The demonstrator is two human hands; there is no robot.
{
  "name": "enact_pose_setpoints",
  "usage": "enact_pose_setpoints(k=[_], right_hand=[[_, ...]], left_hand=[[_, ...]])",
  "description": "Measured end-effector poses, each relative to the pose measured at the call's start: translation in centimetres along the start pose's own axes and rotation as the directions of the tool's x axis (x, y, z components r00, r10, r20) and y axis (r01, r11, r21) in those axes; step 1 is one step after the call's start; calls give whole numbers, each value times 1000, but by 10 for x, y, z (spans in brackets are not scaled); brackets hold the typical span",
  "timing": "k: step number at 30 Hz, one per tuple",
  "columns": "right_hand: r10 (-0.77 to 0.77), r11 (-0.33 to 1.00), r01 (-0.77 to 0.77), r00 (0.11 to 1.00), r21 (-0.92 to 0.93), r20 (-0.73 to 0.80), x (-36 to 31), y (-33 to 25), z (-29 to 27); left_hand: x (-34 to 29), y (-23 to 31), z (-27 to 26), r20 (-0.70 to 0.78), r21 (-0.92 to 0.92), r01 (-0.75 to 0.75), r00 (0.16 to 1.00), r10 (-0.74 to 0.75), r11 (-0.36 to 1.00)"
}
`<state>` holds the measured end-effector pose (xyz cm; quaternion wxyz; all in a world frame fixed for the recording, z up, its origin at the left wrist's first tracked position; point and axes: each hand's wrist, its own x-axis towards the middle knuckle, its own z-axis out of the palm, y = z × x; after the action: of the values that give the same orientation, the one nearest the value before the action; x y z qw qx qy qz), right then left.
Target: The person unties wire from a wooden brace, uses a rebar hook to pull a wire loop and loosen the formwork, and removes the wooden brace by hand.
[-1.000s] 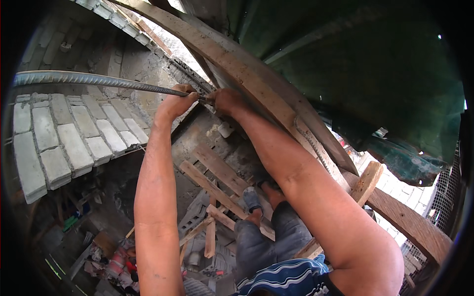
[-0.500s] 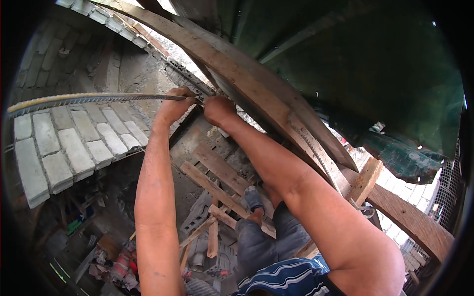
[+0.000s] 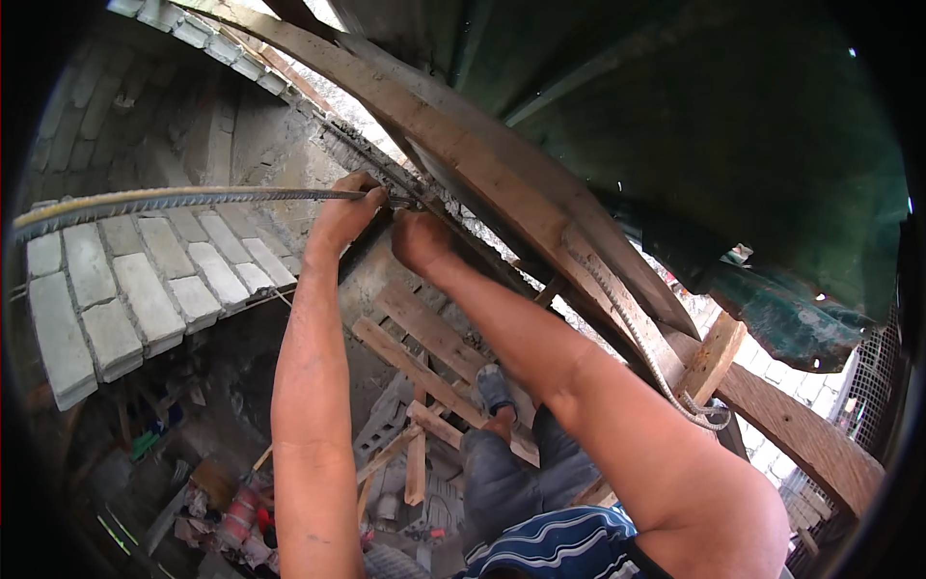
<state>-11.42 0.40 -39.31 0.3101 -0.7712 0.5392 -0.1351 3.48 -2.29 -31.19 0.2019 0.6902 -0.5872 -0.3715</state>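
A long ribbed steel rebar [image 3: 193, 197] runs in from the left edge to the top of the wall. My left hand [image 3: 345, 214] is closed round it near its inner end. Just to the right, my right hand [image 3: 421, 241] is curled into a fist beside the rebar's end; what it holds, if anything, is hidden. Another rebar [image 3: 371, 159] lies along the rough concrete wall top, beyond my hands. Where the bars come together, between my hands, the details are too small to make out.
A grey block wall [image 3: 145, 275] stands at left. Wooden beams [image 3: 463, 145] slant past my right arm beneath a dark green sheet [image 3: 714, 125]. A bent rebar [image 3: 627, 328] hangs along a beam. Below my feet are wooden planks [image 3: 424, 372] and scattered rubble.
My right hand has shifted down and slightly left, turning at the wrist. My left hand has stayed nearly in place on the rebar, whose outer end sits slightly lower.
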Motion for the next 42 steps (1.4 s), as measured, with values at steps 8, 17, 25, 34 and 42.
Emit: enact_pose_setpoints(k=[8,17,25,34,42], right_hand=[[199,966,-199,980,168,15,-4,-21,-5],[-63,998,63,991,5,115,24,29,-28],[-117,992,112,989,59,94,26,34,-15],[100,994,-106,977,24,190,18,-20,-37],[126,985,-109,985,-134,119,21,-19,-12]], left_hand=[[9,0,-2,82,-22,-76,994,78,997],[1,-6,-7,58,-130,138,990,-132,982],[0,-12,3,-46,-49,-65,997,62,997],[-4,10,9,-16,-84,35,999,-36,996],[1,-2,11,-35,-30,-42,999,41,999]])
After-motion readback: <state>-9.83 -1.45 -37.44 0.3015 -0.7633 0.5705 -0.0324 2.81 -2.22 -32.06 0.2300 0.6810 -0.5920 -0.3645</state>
